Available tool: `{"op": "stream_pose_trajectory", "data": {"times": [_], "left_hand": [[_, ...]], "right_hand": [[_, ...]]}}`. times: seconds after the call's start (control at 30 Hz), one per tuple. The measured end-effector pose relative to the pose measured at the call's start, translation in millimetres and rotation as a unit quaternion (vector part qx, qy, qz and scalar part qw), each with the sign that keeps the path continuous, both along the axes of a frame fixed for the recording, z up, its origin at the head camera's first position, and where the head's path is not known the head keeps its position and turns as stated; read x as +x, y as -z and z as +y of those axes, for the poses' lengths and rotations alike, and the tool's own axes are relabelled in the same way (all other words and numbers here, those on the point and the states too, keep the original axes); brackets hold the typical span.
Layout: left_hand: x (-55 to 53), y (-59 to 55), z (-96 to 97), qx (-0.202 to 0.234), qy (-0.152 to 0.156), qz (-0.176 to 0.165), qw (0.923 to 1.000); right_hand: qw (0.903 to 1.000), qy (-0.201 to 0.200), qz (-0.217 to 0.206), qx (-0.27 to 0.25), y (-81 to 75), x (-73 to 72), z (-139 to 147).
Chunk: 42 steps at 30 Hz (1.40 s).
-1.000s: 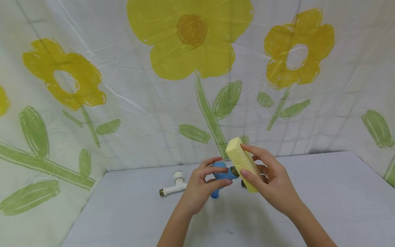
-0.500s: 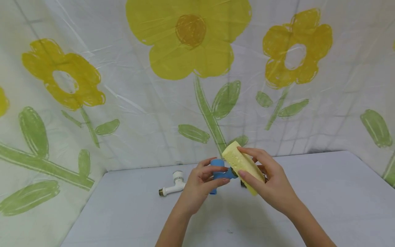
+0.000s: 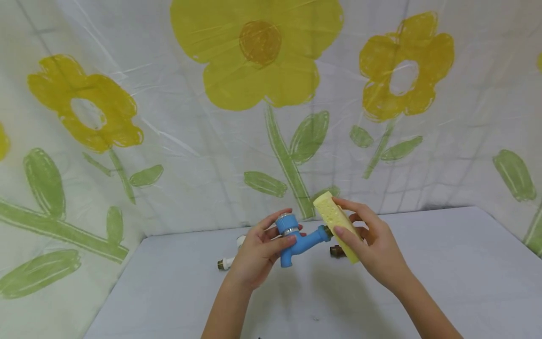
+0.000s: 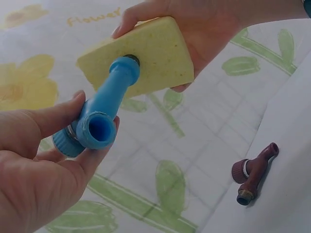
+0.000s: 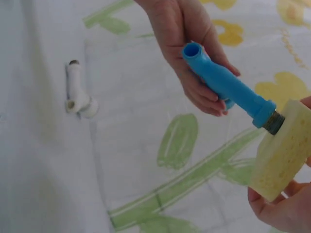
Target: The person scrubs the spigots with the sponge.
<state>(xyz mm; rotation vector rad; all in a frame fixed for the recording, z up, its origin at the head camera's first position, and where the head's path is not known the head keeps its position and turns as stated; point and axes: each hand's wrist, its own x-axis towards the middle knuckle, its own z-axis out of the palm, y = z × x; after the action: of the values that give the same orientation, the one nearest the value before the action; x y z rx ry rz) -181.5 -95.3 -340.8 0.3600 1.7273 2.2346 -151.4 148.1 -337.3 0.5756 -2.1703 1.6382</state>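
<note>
A blue plastic tap (image 3: pixel 302 242) with a ribbed knob and a brass threaded end is held above the table by my left hand (image 3: pixel 256 252), thumb and fingers around its knob end. My right hand (image 3: pixel 377 240) grips a pale yellow sponge (image 3: pixel 336 221) between thumb and fingers. The sponge's flat face meets the tap's threaded end, as the left wrist view shows with the sponge (image 4: pixel 146 53) against it. In the right wrist view the brass thread (image 5: pixel 273 122) shows between the blue collar and the sponge.
A white tap (image 5: pixel 77 92) lies on the table left of my hands, partly behind the left one in the head view. A dark red tap (image 4: pixel 255 174) lies to the right, behind the sponge. A flower-printed sheet (image 3: pixel 190 179) hangs behind the white table (image 3: pixel 169 292).
My left hand has shifted left and now holds the tap by its knob end, so more of the tap's body shows. The tap has tilted, and the sponge's angle has changed slightly.
</note>
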Motion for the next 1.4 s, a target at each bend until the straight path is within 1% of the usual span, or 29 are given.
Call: {"op": "stream_pose_trajectory", "data": {"times": [0.07,0.13,0.23,0.37,0.53,0.6,0.67,0.73,0.77,0.87,0.93,1.0,1.07,1.13,1.27,1.33,1.4], "left_hand": [[-0.1,-0.1,-0.2,-0.001,0.004,0.003,1.0000],[0.5,-0.8,0.2,-0.002,0.000,0.007,1.0000],[1.8,-2.6,1.5,-0.005,-0.015,0.013,0.9998],[3.6,-5.2,1.5,-0.006,-0.036,0.024,0.9991],[5.4,-7.2,0.9,-0.012,-0.031,0.027,0.9991],[5.9,-7.5,1.1,-0.016,-0.035,0.026,0.9989],[6.4,-8.0,1.2,-0.020,-0.045,0.028,0.9984],[6.7,-8.6,0.9,-0.020,-0.057,0.031,0.9977],[6.9,-8.9,0.6,-0.020,-0.062,0.033,0.9973],[7.1,-9.8,-0.2,-0.019,-0.073,0.037,0.9965],[7.2,-10.1,-0.5,-0.017,-0.077,0.035,0.9963],[7.3,-9.9,-0.6,-0.011,-0.078,0.032,0.9964],[7.6,-9.7,-0.3,-0.007,-0.083,0.031,0.9961],[7.7,-9.4,-0.1,-0.005,-0.087,0.034,0.9956],[8.1,-9.3,0.4,0.002,-0.099,0.037,0.9944],[8.1,-9.3,0.7,0.007,-0.099,0.037,0.9944],[8.1,-9.4,0.7,0.013,-0.097,0.036,0.9945]], "right_hand": [[0.9999,-0.007,-0.011,-0.009,-0.7,-0.2,0],[0.9995,-0.016,-0.019,-0.021,-1.8,0.2,1],[0.9991,-0.023,-0.020,-0.029,-3.2,0.7,0],[0.9989,-0.028,-0.024,-0.028,-3.9,0.2,1],[0.9991,-0.024,-0.028,-0.021,-2.4,-1.1,1],[0.9994,-0.023,-0.020,-0.017,-2.1,0.3,1],[0.9998,-0.017,0.000,-0.004,-2.1,2.0,1],[0.9995,-0.002,0.024,0.021,-2.2,3.4,1],[0.9985,0.012,0.040,0.036,-2.1,3.6,0],[0.9916,0.062,0.081,0.079,-2.1,3.0,0],[0.9857,0.094,0.099,0.099,-2.1,2.8,0],[0.9804,0.115,0.113,0.114,-2.3,3.1,-1],[0.9759,0.125,0.124,0.129,-2.1,3.8,-2],[0.9719,0.128,0.136,0.144,-2.2,4.4,-3],[0.9587,0.144,0.175,0.172,-1.8,3.1,-3],[0.9514,0.159,0.193,0.179,-1.3,2.0,-3],[0.9470,0.170,0.203,0.182,-0.7,1.4,-4]]}}
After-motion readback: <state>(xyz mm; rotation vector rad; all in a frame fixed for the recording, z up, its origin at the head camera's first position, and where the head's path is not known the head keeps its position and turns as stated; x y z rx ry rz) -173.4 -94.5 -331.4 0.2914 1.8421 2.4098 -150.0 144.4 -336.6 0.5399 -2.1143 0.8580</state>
